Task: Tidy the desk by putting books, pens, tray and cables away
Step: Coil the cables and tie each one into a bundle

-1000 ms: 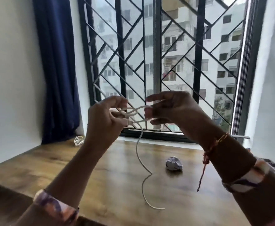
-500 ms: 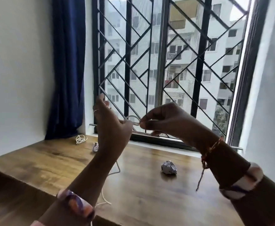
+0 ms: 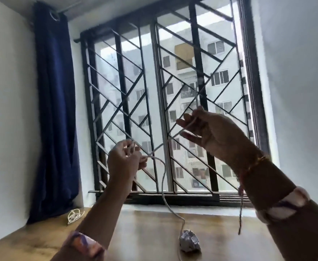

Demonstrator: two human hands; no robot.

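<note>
A thin white cable is stretched in the air between my hands, in front of the window. My left hand is closed around a small coil of it at the lower left. My right hand pinches the cable higher up on the right. The free end of the cable hangs down past the window sill and trails over the wooden desk.
A second white cable, coiled, lies at the desk's back left corner by the blue curtain. A crumpled ball of paper sits on the desk near the hanging cable. The barred window is straight ahead, with walls on both sides.
My hands have moved apart and upward. My right hand has pulled a length of cable up to the right. The view has tilted up, so less desk shows.
</note>
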